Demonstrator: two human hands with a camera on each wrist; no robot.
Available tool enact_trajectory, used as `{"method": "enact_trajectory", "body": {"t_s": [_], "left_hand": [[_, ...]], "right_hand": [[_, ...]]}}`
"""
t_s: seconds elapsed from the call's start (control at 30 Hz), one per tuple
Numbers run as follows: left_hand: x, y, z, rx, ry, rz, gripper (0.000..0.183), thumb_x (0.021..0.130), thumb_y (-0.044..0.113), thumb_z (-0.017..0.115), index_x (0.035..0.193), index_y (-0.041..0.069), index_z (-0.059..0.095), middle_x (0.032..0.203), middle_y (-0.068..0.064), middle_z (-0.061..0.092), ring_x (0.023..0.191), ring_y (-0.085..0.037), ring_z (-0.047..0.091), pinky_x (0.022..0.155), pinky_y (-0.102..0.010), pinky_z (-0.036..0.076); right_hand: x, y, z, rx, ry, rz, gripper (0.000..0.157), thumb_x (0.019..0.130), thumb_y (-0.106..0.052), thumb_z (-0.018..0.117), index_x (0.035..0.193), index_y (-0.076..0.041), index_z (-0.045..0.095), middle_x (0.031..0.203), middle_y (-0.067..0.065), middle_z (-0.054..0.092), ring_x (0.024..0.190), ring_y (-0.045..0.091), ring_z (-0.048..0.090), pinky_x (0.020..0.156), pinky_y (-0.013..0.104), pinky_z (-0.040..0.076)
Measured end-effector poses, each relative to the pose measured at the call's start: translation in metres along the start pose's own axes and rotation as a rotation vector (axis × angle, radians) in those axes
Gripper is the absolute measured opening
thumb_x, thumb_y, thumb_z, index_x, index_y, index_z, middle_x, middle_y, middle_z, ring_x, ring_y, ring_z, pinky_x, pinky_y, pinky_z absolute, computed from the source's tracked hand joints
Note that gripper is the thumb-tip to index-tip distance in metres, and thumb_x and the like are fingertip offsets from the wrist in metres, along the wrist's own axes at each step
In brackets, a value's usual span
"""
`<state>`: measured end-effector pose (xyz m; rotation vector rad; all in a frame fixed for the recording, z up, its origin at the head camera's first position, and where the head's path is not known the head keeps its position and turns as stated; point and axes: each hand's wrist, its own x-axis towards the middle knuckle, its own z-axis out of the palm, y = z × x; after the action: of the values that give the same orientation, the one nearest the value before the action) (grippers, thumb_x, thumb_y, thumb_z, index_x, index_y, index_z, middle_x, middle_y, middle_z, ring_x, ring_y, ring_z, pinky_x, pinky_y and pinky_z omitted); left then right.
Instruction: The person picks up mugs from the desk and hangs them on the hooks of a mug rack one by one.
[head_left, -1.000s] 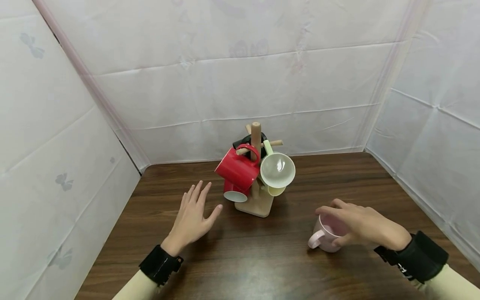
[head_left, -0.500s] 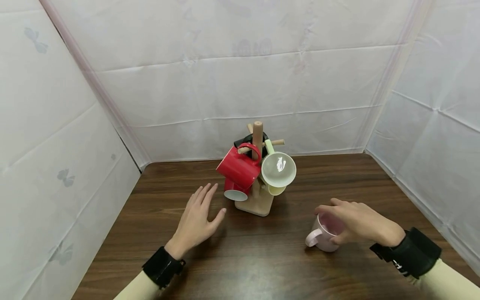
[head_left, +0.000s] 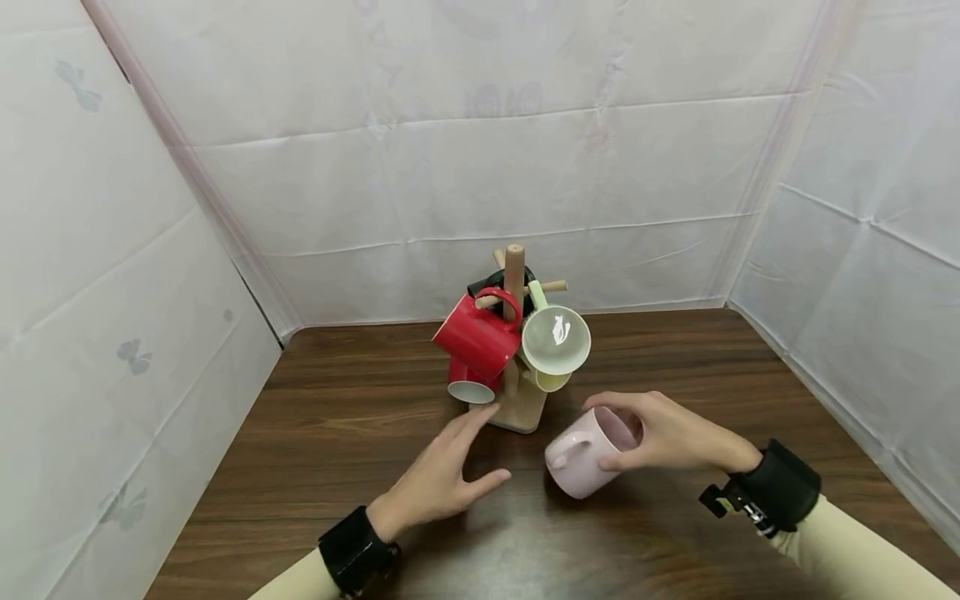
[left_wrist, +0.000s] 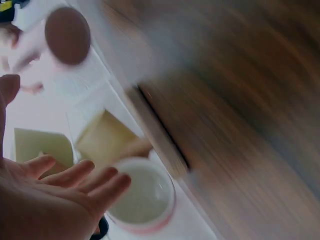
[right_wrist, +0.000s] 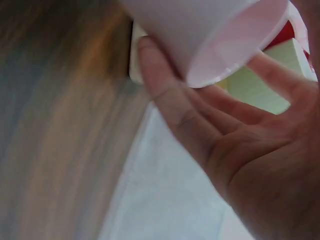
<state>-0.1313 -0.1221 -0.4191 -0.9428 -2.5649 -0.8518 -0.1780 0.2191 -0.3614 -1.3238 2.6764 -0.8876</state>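
A pink mug (head_left: 583,457) is tilted above the table, its handle toward the left. My right hand (head_left: 663,432) grips it at the rim, thumb on the near side and fingers on the far side. In the right wrist view the mug (right_wrist: 185,30) lies between thumb and fingers. My left hand (head_left: 438,479) is held with fingers extended and thumb apart, holding nothing, left of the pink mug. Just beyond it stands a wooden mug tree (head_left: 514,271). In the left wrist view, the left palm (left_wrist: 55,205) faces up near the hanging mugs.
On the mug tree hang a red mug (head_left: 476,337), a second red mug (head_left: 471,385) lower down, a pale green mug (head_left: 557,340), a yellow mug (head_left: 552,381) and something black (head_left: 480,286). White sheets (head_left: 480,167) enclose the dark wooden table (head_left: 337,375) behind and at both sides.
My right hand has lifted the pink mug off the table and carried it left, tilting it. My left hand has moved right and nearer the mug.
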Motion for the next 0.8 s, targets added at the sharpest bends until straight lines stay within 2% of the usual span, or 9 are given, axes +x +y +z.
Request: {"method": "enact_trajectory", "body": {"t_s": [0.07,0.13,0.3,0.37,0.47,0.53,0.6,0.7,0.8], "left_hand": [[0.004,0.006,0.004,-0.062,-0.032,0.003,0.083,0.082,0.056,0.060,0.147,0.027,0.018,0.146,0.008,0.029,0.129,-0.008,0.028,0.101,-0.037,0.034],[0.008,0.011,0.008,-0.103,-0.047,0.006,0.087,0.079,0.058,0.062,0.147,0.027,0.017,0.146,0.009,0.028,0.129,-0.008,0.029,0.101,-0.037,0.035],[0.015,0.019,0.016,-0.167,-0.016,-0.011,0.092,0.074,0.059,0.067,0.145,0.026,0.019,0.140,0.010,0.034,0.122,-0.009,0.039,0.096,-0.038,0.041],[0.017,0.022,0.017,-0.236,0.018,0.000,0.090,0.074,0.052,0.071,0.143,0.021,0.023,0.135,0.006,0.040,0.114,-0.009,0.047,0.090,-0.038,0.046],[0.019,0.031,0.015,-0.378,0.070,0.007,0.081,0.074,0.034,0.077,0.136,0.010,0.030,0.124,-0.001,0.049,0.100,-0.010,0.055,0.079,-0.038,0.052],[0.020,0.037,0.011,-0.445,0.104,0.000,0.074,0.075,0.023,0.077,0.131,0.003,0.033,0.117,-0.006,0.052,0.094,-0.012,0.058,0.074,-0.038,0.053],[0.021,0.042,0.007,-0.488,0.130,-0.028,0.068,0.075,0.014,0.077,0.127,0.000,0.036,0.112,-0.008,0.054,0.093,-0.015,0.059,0.072,-0.039,0.054],[0.022,0.042,0.003,-0.515,0.152,-0.058,0.064,0.076,0.010,0.075,0.126,-0.001,0.037,0.111,-0.012,0.056,0.095,-0.019,0.058,0.072,-0.040,0.053],[0.025,0.039,0.001,-0.549,0.159,-0.067,0.063,0.076,0.009,0.075,0.126,-0.001,0.039,0.112,-0.014,0.058,0.098,-0.023,0.058,0.073,-0.039,0.053]], "right_hand": [[0.006,0.001,0.007,0.098,0.021,0.031,0.061,0.075,-0.046,0.073,0.128,-0.029,0.049,0.101,-0.007,0.060,0.075,0.011,0.057,0.059,0.029,0.051],[0.012,0.002,0.015,0.194,0.044,0.063,0.060,0.075,-0.043,0.074,0.127,-0.028,0.050,0.103,-0.004,0.061,0.083,0.013,0.060,0.062,0.031,0.053],[0.026,0.002,0.034,0.444,0.063,0.116,0.052,0.081,-0.031,0.071,0.128,-0.022,0.050,0.111,0.005,0.061,0.091,0.019,0.062,0.069,0.035,0.054],[0.029,0.002,0.039,0.510,0.062,0.138,0.049,0.084,-0.027,0.069,0.128,-0.019,0.050,0.112,0.006,0.061,0.093,0.020,0.061,0.071,0.036,0.054],[0.033,0.001,0.046,0.535,0.075,0.168,0.048,0.086,-0.027,0.067,0.129,-0.017,0.050,0.112,0.006,0.061,0.099,0.021,0.059,0.072,0.036,0.054],[0.035,0.000,0.048,0.590,0.072,0.196,0.048,0.087,-0.025,0.065,0.131,-0.015,0.048,0.112,0.009,0.061,0.098,0.023,0.059,0.069,0.039,0.055],[0.038,-0.001,0.050,0.662,0.064,0.212,0.050,0.088,-0.022,0.064,0.133,-0.011,0.045,0.115,0.013,0.059,0.098,0.026,0.059,0.066,0.043,0.055],[0.041,-0.003,0.051,0.789,0.051,0.237,0.054,0.090,-0.019,0.062,0.137,-0.009,0.040,0.120,0.019,0.054,0.097,0.031,0.059,0.063,0.050,0.053],[0.043,-0.002,0.051,0.826,0.050,0.238,0.055,0.091,-0.019,0.059,0.140,-0.009,0.035,0.124,0.022,0.049,0.097,0.033,0.058,0.064,0.053,0.052]]}}
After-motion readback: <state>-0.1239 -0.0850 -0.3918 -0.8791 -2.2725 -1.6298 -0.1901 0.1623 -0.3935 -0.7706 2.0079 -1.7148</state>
